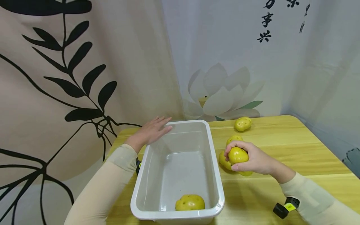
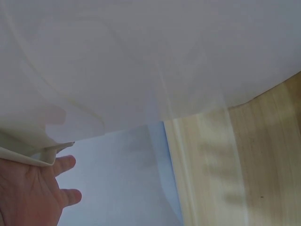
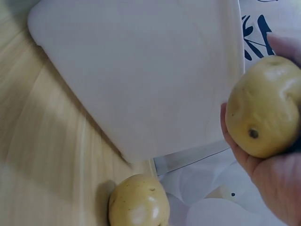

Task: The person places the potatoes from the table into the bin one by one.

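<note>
A pale plastic tub (image 1: 174, 215) stands on the table, with one yellow potato (image 1: 190, 202) lying at its near end. My left hand (image 1: 152, 130) rests on the tub's far left rim, its fingers stretched out; the left wrist view shows that hand (image 2: 30, 197) at the rim's outer edge. Right of the tub, my right hand (image 1: 257, 159) grips a potato (image 1: 238, 155) between thumb and fingers. The right wrist view shows the held potato (image 3: 263, 108) with a dark spot on its skin. Around and partly behind this hand are more potatoes (image 1: 224, 161), partly hidden.
Farther back on the wooden table (image 1: 281, 140), a single potato (image 1: 242, 124) lies near the rear edge. Behind the table hangs a curtain (image 1: 140, 62) printed with dark leaves and a pale lotus. The tub's walls rise between my two hands.
</note>
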`<state>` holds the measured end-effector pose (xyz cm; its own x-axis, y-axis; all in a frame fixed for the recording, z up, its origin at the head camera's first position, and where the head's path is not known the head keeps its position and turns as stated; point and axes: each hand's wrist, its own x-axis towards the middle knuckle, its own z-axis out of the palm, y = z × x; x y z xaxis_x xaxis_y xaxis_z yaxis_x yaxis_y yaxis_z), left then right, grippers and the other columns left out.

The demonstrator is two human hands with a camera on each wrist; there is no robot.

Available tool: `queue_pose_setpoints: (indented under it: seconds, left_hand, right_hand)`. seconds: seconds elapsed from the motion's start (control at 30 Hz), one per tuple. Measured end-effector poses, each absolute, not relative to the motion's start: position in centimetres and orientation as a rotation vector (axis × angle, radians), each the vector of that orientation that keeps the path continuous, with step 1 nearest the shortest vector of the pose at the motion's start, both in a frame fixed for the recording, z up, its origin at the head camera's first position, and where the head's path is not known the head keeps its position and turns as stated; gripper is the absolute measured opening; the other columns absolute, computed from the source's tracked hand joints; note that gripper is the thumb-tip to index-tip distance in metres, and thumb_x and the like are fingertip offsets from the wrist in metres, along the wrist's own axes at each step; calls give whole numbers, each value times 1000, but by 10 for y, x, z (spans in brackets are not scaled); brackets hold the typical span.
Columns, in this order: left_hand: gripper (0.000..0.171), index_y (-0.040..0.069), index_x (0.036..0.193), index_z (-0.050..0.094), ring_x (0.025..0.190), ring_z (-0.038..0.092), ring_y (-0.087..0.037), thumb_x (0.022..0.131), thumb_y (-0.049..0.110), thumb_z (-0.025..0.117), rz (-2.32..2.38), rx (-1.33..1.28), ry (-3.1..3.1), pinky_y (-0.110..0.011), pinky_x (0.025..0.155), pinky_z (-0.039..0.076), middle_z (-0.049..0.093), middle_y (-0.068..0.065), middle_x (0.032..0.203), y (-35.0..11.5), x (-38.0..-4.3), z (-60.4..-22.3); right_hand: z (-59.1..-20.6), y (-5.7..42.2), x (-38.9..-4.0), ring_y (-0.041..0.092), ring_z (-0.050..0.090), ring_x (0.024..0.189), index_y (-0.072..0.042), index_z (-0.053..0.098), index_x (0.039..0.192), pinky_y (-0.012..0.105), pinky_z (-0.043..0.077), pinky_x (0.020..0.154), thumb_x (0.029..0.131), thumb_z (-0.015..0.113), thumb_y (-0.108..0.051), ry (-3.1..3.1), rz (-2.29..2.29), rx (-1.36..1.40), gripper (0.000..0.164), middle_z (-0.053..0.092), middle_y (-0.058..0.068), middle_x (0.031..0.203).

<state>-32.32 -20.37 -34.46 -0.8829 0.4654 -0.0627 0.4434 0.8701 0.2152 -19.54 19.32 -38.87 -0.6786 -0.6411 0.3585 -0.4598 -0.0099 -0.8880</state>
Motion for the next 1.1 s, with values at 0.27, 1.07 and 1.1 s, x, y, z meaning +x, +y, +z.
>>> queue_pose_setpoints:
  seconds: [0.27,1.07,1.1]
  left_hand:
    - [71,36,154,17,147,3,-30,93,72,20,305,716,2933,-60,113,6,14,-2,160,-203,-324,-345]
    - [73,35,154,18,147,1,-28,92,74,18,282,692,2934,-58,114,6,14,-2,160,-203,-323,-345]
    - [73,35,154,18,147,1,-28,92,74,18,282,692,2936,-58,114,6,14,-2,160,-203,-323,-345]
  right_hand:
    - [-374,188,-194,25,59,91,-8,57,110,35,56,68,79,72,3,2172,-1723,-1150,37,61,12,102]
    - [-329,149,-202,25,61,87,-16,60,110,34,54,69,78,76,-5,2223,-1525,-1293,37,65,7,101]
    - [-327,147,-202,25,61,86,-17,60,111,34,54,69,78,76,-5,2217,-1515,-1295,38,65,6,102]
